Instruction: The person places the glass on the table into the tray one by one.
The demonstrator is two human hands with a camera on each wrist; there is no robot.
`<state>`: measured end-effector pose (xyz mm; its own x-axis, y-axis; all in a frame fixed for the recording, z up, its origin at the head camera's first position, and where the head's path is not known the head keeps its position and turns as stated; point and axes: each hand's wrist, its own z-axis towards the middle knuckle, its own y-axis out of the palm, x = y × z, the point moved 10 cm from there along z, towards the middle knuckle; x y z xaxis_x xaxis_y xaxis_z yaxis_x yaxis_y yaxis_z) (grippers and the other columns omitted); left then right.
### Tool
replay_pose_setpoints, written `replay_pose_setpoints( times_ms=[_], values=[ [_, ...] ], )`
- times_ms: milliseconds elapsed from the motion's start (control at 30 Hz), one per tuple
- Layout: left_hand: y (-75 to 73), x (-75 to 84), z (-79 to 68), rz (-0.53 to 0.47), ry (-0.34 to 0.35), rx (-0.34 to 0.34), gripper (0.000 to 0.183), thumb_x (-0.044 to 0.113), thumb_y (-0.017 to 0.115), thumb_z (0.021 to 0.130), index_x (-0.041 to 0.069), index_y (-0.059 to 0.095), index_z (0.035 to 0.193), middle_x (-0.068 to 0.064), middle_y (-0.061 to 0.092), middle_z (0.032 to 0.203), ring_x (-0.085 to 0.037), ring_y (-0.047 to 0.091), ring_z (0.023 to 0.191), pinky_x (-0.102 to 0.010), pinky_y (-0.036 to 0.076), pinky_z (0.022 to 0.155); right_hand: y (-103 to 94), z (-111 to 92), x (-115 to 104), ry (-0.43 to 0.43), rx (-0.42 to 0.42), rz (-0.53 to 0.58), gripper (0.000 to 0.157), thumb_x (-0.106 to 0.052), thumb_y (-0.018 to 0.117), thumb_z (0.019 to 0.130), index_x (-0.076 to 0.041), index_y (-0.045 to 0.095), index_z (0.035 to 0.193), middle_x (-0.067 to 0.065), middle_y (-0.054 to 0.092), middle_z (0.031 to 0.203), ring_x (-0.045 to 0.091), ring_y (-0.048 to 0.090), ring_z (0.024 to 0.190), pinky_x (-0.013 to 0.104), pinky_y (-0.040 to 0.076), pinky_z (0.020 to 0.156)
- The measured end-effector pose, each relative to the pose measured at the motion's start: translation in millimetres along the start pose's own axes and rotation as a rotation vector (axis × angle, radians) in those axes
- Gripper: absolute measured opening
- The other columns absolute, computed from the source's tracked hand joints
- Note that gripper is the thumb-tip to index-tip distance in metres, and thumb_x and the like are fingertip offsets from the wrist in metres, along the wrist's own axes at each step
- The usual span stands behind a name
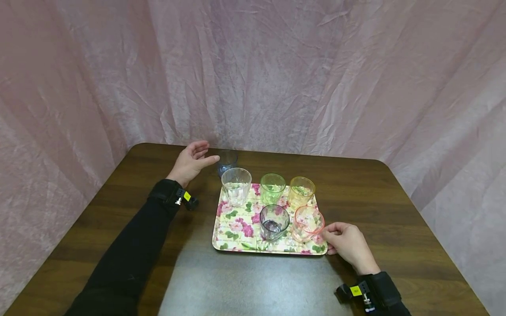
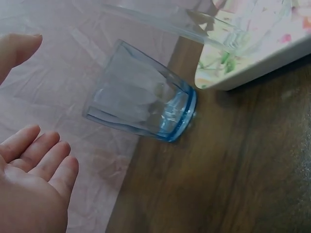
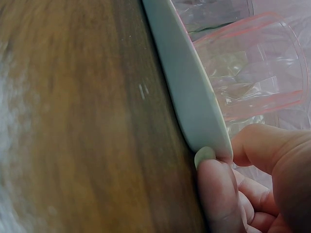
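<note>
A floral tray (image 1: pixel 237 239) lies on the table with several glasses on it. At its front right corner my right hand (image 1: pixel 349 245) pinches the rim, the thumb and fingers at the pale side wall (image 3: pixel 189 82) in the right wrist view. Close to that hand stands a pink-rimmed glass (image 1: pixel 307 235). Behind the tray's far left corner, a blue glass (image 1: pixel 227 167) stands upright on the table. My left hand (image 1: pixel 190 163) is held beside it, palm toward the glass and fingers spread apart from the thumb. A gap shows between hand and glass (image 2: pixel 141 97) in the left wrist view.
On the tray stand a tall clear glass (image 1: pixel 236 195) at back left, a green glass (image 1: pixel 272 195), a yellow glass (image 1: pixel 300 199) and a dark grey glass (image 1: pixel 272 230) in front. A grey mat (image 1: pixel 253 285) covers the table's near part. Pink curtains (image 1: pixel 253 79) hang behind.
</note>
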<state>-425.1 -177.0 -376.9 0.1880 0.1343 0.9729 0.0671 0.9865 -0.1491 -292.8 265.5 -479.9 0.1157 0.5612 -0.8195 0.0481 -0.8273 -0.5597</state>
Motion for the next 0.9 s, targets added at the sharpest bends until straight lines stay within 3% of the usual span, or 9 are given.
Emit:
replay_pose_setpoints(
  times_ms=[200,400,733,900],
  values=[
    [-2.8,-29.5,11.6,0.046,-0.016,0.006,0.079,0.027,0.08,0.087,0.005,0.035,0.148,-0.013,0.039,0.145,-0.029,0.034,0.133,-0.045,0.031,0.11,-0.1,-0.1,0.0,0.002,-0.005,0.004,0.013,-0.013,0.069,0.092,0.0,0.07,0.094,0.007,0.068,0.076,0.022,0.064,0.058,0.031,0.057,0.051],
    [-0.3,-43.2,13.0,0.078,-0.034,-0.015,0.083,0.033,0.08,0.086,0.007,0.034,0.149,-0.011,0.037,0.148,-0.029,0.032,0.134,-0.048,0.03,0.11,-0.7,-0.7,-0.8,0.002,-0.004,-0.001,0.013,-0.013,0.069,0.092,0.0,0.07,0.094,0.007,0.068,0.075,0.022,0.064,0.058,0.031,0.057,0.05],
    [12.2,-55.1,14.8,0.109,-0.067,-0.068,0.093,0.038,0.08,0.085,0.008,0.027,0.154,-0.008,0.032,0.152,-0.028,0.028,0.137,-0.048,0.027,0.112,-0.5,-0.6,-1.4,0.003,-0.006,0.001,0.013,-0.013,0.069,0.092,0.0,0.07,0.094,0.008,0.067,0.076,0.022,0.064,0.058,0.031,0.057,0.051],
    [20.3,-46.2,9.6,0.121,-0.069,-0.093,0.09,0.032,0.078,0.088,0.004,0.024,0.154,-0.012,0.029,0.154,-0.031,0.026,0.137,-0.051,0.026,0.112,-0.1,-0.3,-1.5,-0.004,-0.013,0.013,0.014,-0.013,0.069,0.092,0.001,0.07,0.094,0.008,0.068,0.077,0.023,0.064,0.059,0.031,0.058,0.051]
  ],
)
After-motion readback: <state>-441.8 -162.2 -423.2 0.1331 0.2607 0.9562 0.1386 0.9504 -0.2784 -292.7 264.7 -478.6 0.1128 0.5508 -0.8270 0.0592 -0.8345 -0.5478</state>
